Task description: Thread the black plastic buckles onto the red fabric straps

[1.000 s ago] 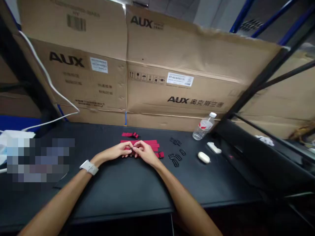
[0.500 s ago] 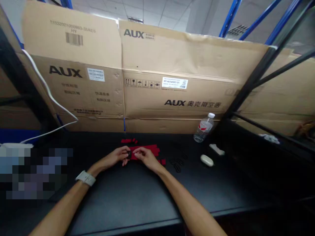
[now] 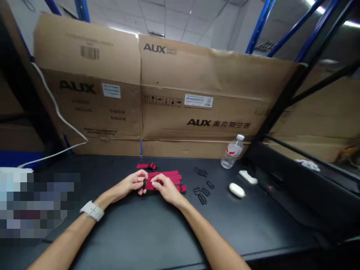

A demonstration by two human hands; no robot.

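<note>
My left hand pinches a small black buckle upright between thumb and fingers. Close on its right, my right hand has thumb and forefinger pressed together over red webbing straps; whatever is in that pinch is too small to make out. These straps lie side by side on the black table, partly hidden by both hands. One red strap with a black buckle sits by the right wrist. Beyond the left hand lies another short red strap, also with black fittings.
Several loose black buckles lie right of the straps. Farther right are a water bottle, a white oval case and a white object. Cardboard walls the back of the black table. A white cable hangs at left.
My view has shifted slightly, so the scene sits a little lower. The buckle in my left hand has turned and shows edge-on. Both hands stay close together over the straps.
</note>
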